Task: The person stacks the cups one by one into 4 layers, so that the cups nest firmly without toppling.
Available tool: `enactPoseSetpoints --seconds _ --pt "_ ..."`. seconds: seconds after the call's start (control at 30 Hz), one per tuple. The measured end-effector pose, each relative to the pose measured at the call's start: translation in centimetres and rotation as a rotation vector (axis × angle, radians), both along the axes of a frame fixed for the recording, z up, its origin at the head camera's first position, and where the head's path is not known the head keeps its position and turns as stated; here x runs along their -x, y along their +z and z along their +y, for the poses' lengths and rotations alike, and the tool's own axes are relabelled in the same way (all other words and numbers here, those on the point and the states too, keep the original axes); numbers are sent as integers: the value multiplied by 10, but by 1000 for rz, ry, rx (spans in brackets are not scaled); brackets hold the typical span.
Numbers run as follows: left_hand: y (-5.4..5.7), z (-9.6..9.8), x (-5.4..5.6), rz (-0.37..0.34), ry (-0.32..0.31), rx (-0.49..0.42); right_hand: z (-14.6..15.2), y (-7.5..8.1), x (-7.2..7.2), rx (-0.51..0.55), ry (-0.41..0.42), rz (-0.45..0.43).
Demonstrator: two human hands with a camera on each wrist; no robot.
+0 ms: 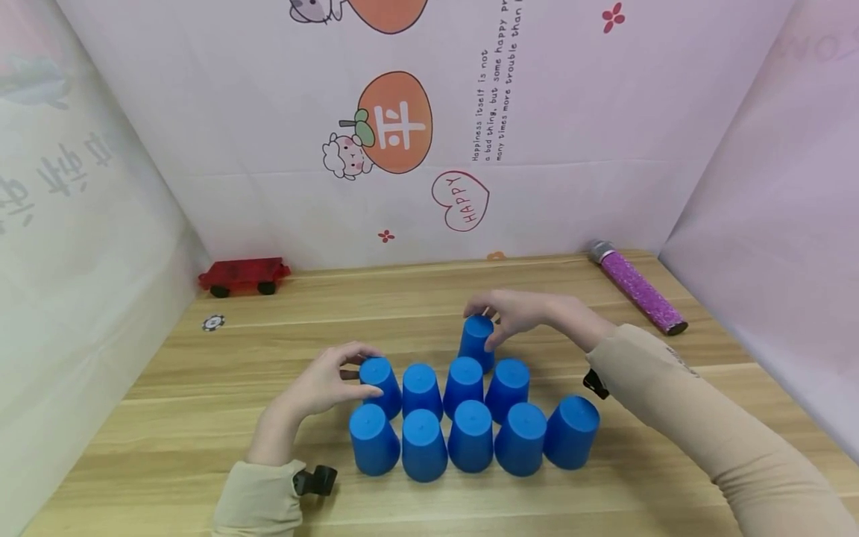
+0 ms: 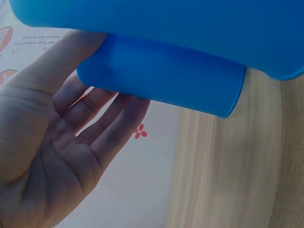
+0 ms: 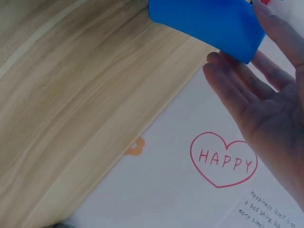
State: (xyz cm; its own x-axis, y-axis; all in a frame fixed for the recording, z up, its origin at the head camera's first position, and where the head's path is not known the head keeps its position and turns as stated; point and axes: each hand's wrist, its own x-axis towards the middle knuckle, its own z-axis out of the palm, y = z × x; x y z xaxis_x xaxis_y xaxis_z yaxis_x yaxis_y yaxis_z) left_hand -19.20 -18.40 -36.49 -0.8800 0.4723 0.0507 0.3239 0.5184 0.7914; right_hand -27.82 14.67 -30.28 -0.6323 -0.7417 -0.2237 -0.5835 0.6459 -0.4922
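Observation:
Blue cups stand upside down on the wooden table. Several form a front row, its right-end cup (image 1: 572, 432) set a little apart, and a second row stands close behind. My left hand (image 1: 332, 380) holds the left-end cup (image 1: 379, 386) of the second row, thumb on the near side and fingers on the far side. In the left wrist view this held cup (image 2: 161, 73) lies partly behind a nearer cup (image 2: 166, 28). Behind the second row, my right hand (image 1: 520, 312) grips a single cup (image 1: 475, 343) near its top; the right wrist view shows that cup (image 3: 209, 26) between thumb and fingers.
At the back left are a red toy wagon (image 1: 243, 276) and a small round chip (image 1: 213, 323). A purple glittery microphone (image 1: 640, 289) lies at the back right. White printed sheets (image 1: 268, 134) wall in the wooden table (image 1: 168, 418) at the back and sides.

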Motion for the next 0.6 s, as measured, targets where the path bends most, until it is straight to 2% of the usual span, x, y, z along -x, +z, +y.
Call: enactPoseSetpoints --seconds 0.1,0.33,0.6 --pt "1 0 0 7 -3 5 6 1 0 22 -5 -12" --pt "4 0 0 18 -4 28 24 4 -1 26 -74 -17" --pt "9 -2 3 23 -10 68 42 6 -6 34 -94 7"
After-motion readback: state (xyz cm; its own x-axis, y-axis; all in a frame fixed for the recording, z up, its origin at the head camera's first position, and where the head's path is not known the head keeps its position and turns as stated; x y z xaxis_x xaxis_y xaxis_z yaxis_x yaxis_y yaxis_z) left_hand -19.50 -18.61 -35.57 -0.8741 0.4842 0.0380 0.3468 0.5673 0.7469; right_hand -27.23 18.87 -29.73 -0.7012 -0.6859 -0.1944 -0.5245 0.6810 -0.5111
